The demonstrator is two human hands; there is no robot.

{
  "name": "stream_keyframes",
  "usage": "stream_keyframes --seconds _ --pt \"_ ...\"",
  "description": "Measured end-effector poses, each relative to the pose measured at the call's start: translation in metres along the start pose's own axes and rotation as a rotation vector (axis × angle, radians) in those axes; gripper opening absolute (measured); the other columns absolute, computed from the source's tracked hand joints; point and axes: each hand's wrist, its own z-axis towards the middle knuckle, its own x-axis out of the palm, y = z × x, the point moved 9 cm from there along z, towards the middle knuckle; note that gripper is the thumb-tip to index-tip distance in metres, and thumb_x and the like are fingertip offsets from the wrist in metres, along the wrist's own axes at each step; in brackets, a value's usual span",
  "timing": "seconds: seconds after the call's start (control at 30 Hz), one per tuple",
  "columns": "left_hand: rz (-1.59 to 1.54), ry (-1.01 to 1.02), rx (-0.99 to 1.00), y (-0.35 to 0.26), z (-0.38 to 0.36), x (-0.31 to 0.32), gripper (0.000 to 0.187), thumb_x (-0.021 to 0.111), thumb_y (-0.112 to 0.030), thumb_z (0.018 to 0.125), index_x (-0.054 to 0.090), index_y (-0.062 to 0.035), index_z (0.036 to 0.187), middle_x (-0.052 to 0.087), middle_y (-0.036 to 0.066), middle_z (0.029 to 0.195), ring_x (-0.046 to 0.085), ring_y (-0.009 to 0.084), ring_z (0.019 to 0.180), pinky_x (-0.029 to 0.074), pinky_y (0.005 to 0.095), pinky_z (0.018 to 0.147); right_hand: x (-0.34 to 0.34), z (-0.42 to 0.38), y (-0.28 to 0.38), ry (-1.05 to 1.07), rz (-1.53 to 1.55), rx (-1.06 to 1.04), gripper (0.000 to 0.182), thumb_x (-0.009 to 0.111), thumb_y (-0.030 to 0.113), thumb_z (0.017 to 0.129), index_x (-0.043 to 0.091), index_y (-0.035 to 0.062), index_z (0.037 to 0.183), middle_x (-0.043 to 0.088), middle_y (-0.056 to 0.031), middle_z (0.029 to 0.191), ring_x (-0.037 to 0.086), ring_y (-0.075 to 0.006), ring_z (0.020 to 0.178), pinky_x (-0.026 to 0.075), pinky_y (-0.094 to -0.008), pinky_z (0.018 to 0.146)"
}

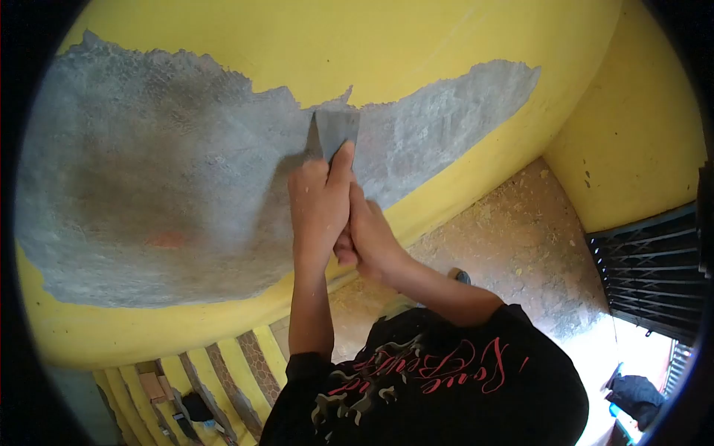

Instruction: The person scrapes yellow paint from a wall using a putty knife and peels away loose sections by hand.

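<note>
A scraper with a flat, wide metal blade (338, 128) has its edge against the wall, where yellow paint (416, 44) meets a bared grey patch (149, 149). My left hand (321, 195) is closed around it near the blade, thumb stretched along the metal. Just below and to the right, my right hand (372, 234) is wrapped at the handle end, pressed close to the left. Both hands cover the handle, so its shape is hidden. The torn paint edge runs ragged along the top of the grey patch, level with the blade's tip.
Paint flakes are scattered over the brown floor (513, 238). A dark folding metal gate (647, 271) stands at the right. Yellow and brown striped steps (256, 357) lie at the lower left, with a black item (197, 406) and other small things on them. A dark bundle (636, 398) sits at the lower right.
</note>
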Motion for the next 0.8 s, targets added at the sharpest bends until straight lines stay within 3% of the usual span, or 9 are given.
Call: stream_keyframes --seconds 0.1,0.2,0.33,0.4,0.5,0.57,0.7,0.8 --pt "0.037 0.007 0.007 -0.009 0.002 0.001 0.058 0.052 -0.038 0.091 0.056 0.0096 0.059 0.051 0.026 0.053 0.055 0.0389 0.051 0.041 0.0448 0.055 0.009 0.010 0.017 0.078 0.187 -0.110 0.049 0.029 0.052 0.098 0.046 0.0097 0.080 0.034 0.0021 0.050 0.030 -0.0100 0.037 0.026 -0.0259 0.036" --pt "0.039 0.033 -0.023 -0.002 -0.009 -0.004 0.057 0.052 -0.038 0.091 0.056 0.0099 0.059 0.051 0.027 0.054 0.054 0.0405 0.052 0.042 0.0453 0.055 0.011 -0.005 0.005 -0.028 0.128 -0.040 0.048 0.029 0.051 0.098 0.046 0.0105 0.080 0.034 0.0023 0.050 0.029 -0.0097 0.037 0.025 -0.0259 0.035" --pt "0.110 0.069 -0.072 -0.004 -0.002 -0.001 0.056 0.053 -0.037 0.090 0.055 0.0100 0.059 0.051 0.027 0.054 0.055 0.0420 0.053 0.043 0.0462 0.055 0.004 0.000 -0.002 -0.021 0.073 0.011 0.048 0.030 0.052 0.098 0.046 0.0104 0.081 0.033 0.0021 0.050 0.028 -0.0097 0.037 0.025 -0.0255 0.035" --pt "0.121 0.058 -0.032 -0.009 0.004 0.002 0.057 0.053 -0.036 0.090 0.055 0.0101 0.058 0.050 0.027 0.053 0.055 0.0417 0.053 0.042 0.0463 0.054 0.015 0.004 0.015 0.111 0.235 -0.066 0.049 0.030 0.053 0.098 0.046 0.0105 0.081 0.034 0.0018 0.050 0.029 -0.0098 0.036 0.025 -0.0253 0.035" --pt "0.111 0.046 -0.030 -0.004 -0.004 -0.001 0.057 0.054 -0.036 0.090 0.054 0.0110 0.058 0.047 0.027 0.052 0.053 0.0415 0.051 0.041 0.0465 0.053 0.011 -0.003 -0.002 0.017 0.170 0.034 0.048 0.031 0.053 0.098 0.046 0.0104 0.080 0.033 0.0019 0.050 0.029 -0.0104 0.036 0.025 -0.0257 0.035" --pt "-0.009 0.028 -0.072 0.006 -0.007 0.000 0.056 0.054 -0.036 0.089 0.053 0.0110 0.058 0.046 0.028 0.052 0.051 0.0409 0.050 0.040 0.0469 0.054 0.010 -0.001 0.009 0.010 0.143 0.021 0.049 0.031 0.053 0.097 0.045 0.0106 0.079 0.033 0.0018 0.049 0.029 -0.0107 0.036 0.024 -0.0262 0.035" --pt "0.087 0.033 -0.070 -0.010 0.004 -0.002 0.057 0.054 -0.036 0.089 0.052 0.0106 0.056 0.047 0.028 0.052 0.051 0.0387 0.049 0.041 0.0461 0.054 0.015 0.003 0.015 0.069 0.238 -0.055 0.051 0.031 0.055 0.097 0.045 0.0105 0.078 0.034 0.0013 0.049 0.030 -0.0111 0.036 0.025 -0.0268 0.035" --pt "0.160 0.088 -0.068 -0.003 -0.004 -0.002 0.057 0.054 -0.036 0.089 0.053 0.0106 0.057 0.047 0.026 0.051 0.051 0.0368 0.049 0.041 0.0454 0.054 0.014 -0.007 -0.005 0.076 0.143 0.087 0.051 0.029 0.054 0.097 0.046 0.0100 0.078 0.035 0.0009 0.049 0.031 -0.0110 0.036 0.025 -0.0269 0.035"
